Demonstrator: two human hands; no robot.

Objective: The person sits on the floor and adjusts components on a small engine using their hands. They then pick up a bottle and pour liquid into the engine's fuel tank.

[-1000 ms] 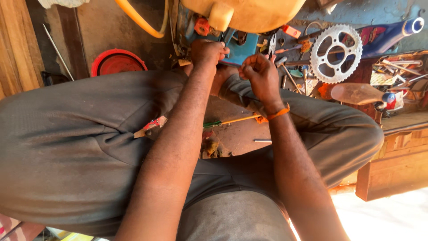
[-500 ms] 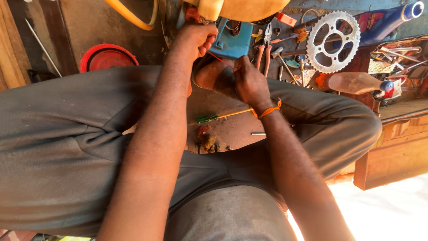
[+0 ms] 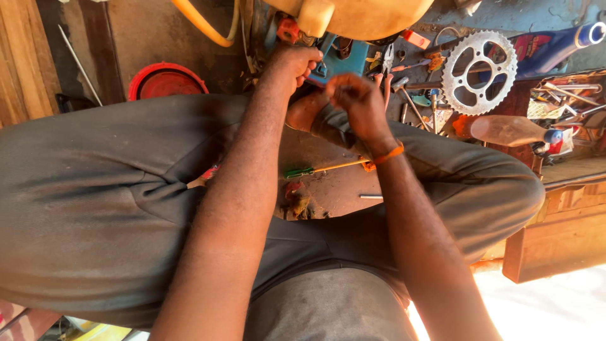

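We brace the blue machine part (image 3: 344, 58) with our left hand (image 3: 295, 63) — fingers curled onto its edge under the yellow tank (image 3: 356, 16). Our right hand (image 3: 352, 95) hovers just beside, fingers pinched; on what, we cannot tell. Best keep the wrists steady — both forearms reach forward over our knees.

I'm looking down into what seems to be a small repair workshop, probably for motorcycles, with the work done on the ground. A toothed steel sprocket (image 3: 478, 71) lies among scattered hand tools, pliers (image 3: 386, 66) and a green-handled screwdriver (image 3: 323, 168) on a stained concrete floor (image 3: 328, 183). A yellow plastic tank (image 3: 360, 16) with a yellow hose (image 3: 201, 25), a red tub (image 3: 165, 81) and rough wooden planks (image 3: 22, 60) crowd the edges.
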